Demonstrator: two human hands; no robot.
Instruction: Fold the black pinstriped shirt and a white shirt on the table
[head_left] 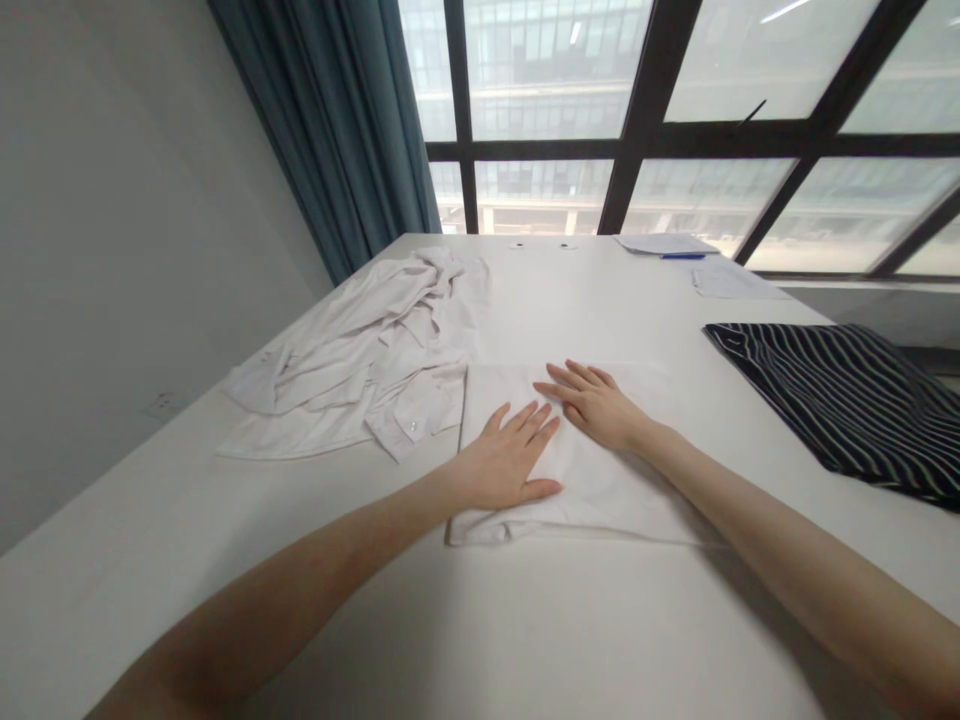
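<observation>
A folded white cloth garment (600,500) lies flat in front of me, its near edge slightly rumpled at the left corner. My left hand (506,460) rests on its left part with the fingers spread. Farther back on the same garment, my right hand (596,405) lies flat, fingers apart and palm down. The two hands nearly meet, the right fingertips just beyond the left ones. Close by on the left is a loose, crumpled white shirt (337,350), with a buttoned cuff reaching the folded garment's left edge.
The white table (360,600) runs back to a window (547,70). On the right lies a black striped garment (862,400). Papers (664,244) and a blue pen (682,257) are at the far right. A blue curtain (337,120) hangs beside the left wall.
</observation>
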